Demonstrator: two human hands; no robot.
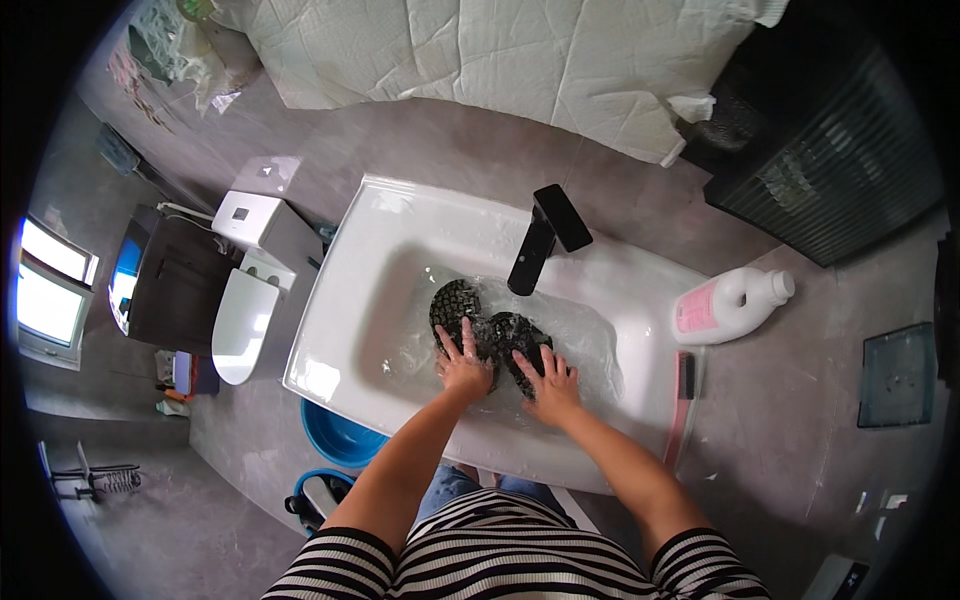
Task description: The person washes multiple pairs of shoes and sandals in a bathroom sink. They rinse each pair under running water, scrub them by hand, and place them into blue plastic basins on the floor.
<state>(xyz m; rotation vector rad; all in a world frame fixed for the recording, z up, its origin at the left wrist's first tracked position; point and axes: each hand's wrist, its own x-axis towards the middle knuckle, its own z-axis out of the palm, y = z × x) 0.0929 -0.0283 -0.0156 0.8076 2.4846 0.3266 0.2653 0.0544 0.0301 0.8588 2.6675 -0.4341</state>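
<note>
Two black shoes lie side by side in the water of a white sink, with dark treaded soles facing up. My left hand rests with spread fingers on the near part of the left shoe. The right shoe has my right hand laid over its near end, fingers stretched apart. Neither hand is closed around a shoe. Rippling water hides the lower parts of both shoes. Just beyond them, a black faucet reaches over the basin.
On the right rim stand a white jug with a pink label and a pink-handled brush. A blue basin sits below the sink's left side, near another blue tub holding dark and grey items. A white toilet is farther left.
</note>
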